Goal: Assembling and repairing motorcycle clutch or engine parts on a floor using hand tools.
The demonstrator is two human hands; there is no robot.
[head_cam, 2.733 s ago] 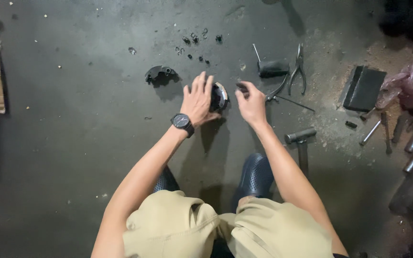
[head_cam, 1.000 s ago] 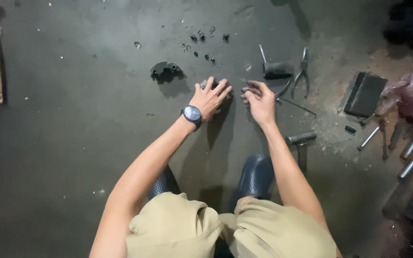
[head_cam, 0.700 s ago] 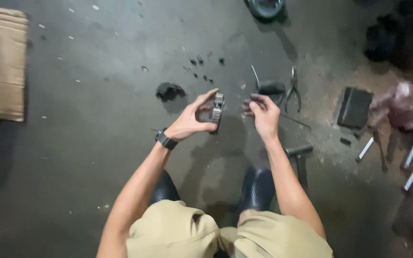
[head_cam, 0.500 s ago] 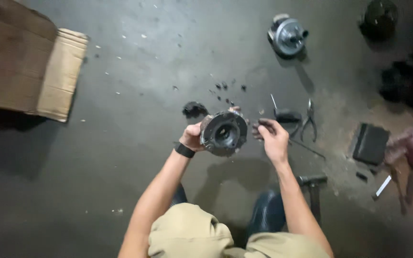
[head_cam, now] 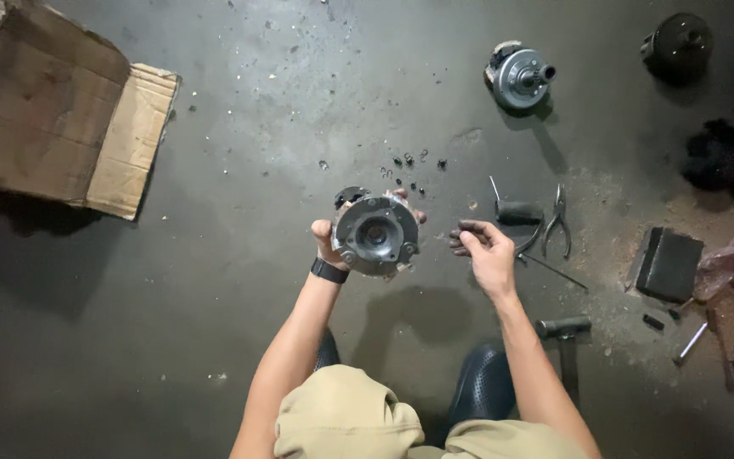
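The left hand [head_cam: 330,240] grips a round grey metal hub with a dark centre bore and small bolts around its face [head_cam: 375,235]. The fingers wrap around the rim from behind and the thumb lies on the near-left edge, so the hub is lifted clear of the dark concrete floor [head_cam: 214,323] with its flat face turned up toward the camera. A black wristwatch [head_cam: 330,270] sits on that wrist.

The right hand [head_cam: 484,251] hovers just beside the hub, to its right, not touching it. Its fingers are curled inward, and something small and dark may be pinched at the fingertips, but it is too small to tell for certain.

On the floor beyond the hub lies a scatter of small dark bits [head_cam: 409,166]. Near the right hand lie a short dark cylindrical piece with a thin rod [head_cam: 516,212] and a pair of steel pliers with dark handles [head_cam: 558,223]. A black-headed hammer [head_cam: 565,333] rests beside the right forearm. Farther right sits a flat black rectangular box [head_cam: 669,264]. Well apart, at the top, stands a second grey metal drum assembly [head_cam: 520,76], and a flattened brown cardboard box [head_cam: 61,110] lies at the far left.
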